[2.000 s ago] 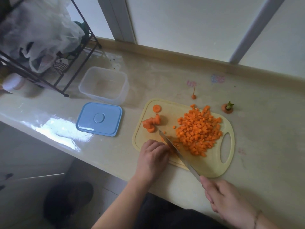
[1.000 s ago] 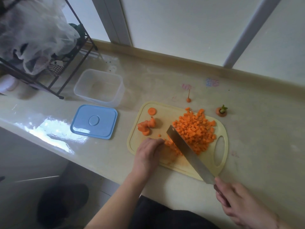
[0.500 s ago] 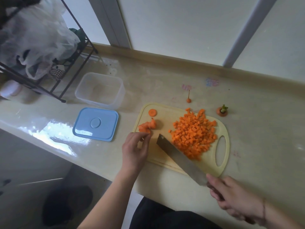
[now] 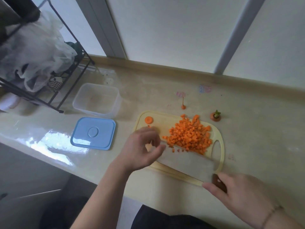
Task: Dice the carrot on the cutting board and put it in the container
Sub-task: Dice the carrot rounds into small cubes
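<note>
A pile of diced carrot (image 4: 189, 138) covers the right half of the yellow cutting board (image 4: 162, 120). One round carrot slice (image 4: 148, 120) lies at the board's far left corner. My left hand (image 4: 140, 149) hovers over the board's left side with its fingers curled; it hides the uncut carrot pieces there. My right hand (image 4: 239, 195) grips the handle of a wide knife (image 4: 186, 161), whose blade lies nearly flat along the board's near edge, below the dice. The clear container (image 4: 116, 104) stands left of the board, with nothing in it.
The blue lid (image 4: 93, 133) lies in front of the container. A carrot top (image 4: 215, 117) and a carrot tip (image 4: 183, 106) sit on the counter behind the board. A black wire rack (image 4: 54, 96) with plastic bags (image 4: 36, 55) stands at the far left.
The knife pushed the fresh dice into the pile, then swung flat along the board's near edge. My left hand left the near edge and came over the uncut pieces at the board's left.
</note>
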The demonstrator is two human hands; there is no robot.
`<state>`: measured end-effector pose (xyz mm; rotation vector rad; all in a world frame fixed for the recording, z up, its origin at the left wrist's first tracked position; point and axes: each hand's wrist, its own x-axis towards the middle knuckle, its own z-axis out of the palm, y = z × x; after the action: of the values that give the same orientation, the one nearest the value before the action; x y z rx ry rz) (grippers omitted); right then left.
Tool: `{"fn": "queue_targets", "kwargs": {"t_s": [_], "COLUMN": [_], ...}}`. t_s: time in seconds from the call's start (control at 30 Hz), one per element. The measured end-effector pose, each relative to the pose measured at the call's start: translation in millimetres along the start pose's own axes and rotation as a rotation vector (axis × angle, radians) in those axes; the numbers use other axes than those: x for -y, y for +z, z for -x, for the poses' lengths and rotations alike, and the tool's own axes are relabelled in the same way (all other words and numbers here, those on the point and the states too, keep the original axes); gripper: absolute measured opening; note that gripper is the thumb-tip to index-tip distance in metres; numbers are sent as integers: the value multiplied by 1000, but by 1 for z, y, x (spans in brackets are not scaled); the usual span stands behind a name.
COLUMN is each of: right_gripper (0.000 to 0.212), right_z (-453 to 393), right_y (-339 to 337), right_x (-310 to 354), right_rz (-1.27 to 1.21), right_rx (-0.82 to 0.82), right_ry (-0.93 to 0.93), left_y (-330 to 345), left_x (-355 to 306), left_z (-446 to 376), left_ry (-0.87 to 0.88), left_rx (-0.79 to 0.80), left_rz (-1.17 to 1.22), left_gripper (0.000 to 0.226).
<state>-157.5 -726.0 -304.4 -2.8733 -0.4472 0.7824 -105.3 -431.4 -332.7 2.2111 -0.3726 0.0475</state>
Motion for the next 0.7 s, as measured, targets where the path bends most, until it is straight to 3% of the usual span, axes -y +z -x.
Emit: {"fn": "queue_targets", "kwargs": {"t_s": [0.07,0.13,0.27,0.33,0.47,0.63,0.7], "right_gripper": [91,99,124,135,136,113,113], "right_z": [-4,-7,-9,-9,-8,-5,-3], "right_y": [5,10,7,4,0,-3,-4], "right_x": [-3,-4,0,2,7,10,10], "right_rz": [50,72,140,158,155,98,93], "right_rx": [-8,-11,8,20,31,11,6], "right_ry": [-16,-17,-14,1,-1,-37,-31], "left_y": [17,36,64,72,83,71,52], "left_x": [4,6,9,9,4,11,28], "left_z": [-8,-16,-27,-32,-42,-48,-49], "left_ry": [7,-4,-30,-52,-139,-88,-50], "left_rx": [226,356,428,412,358,34,-55], "left_rz": [-226,-361,-432,-420,-416,-303,-381], "left_gripper": [31,37,39,40,34,15,21]}}
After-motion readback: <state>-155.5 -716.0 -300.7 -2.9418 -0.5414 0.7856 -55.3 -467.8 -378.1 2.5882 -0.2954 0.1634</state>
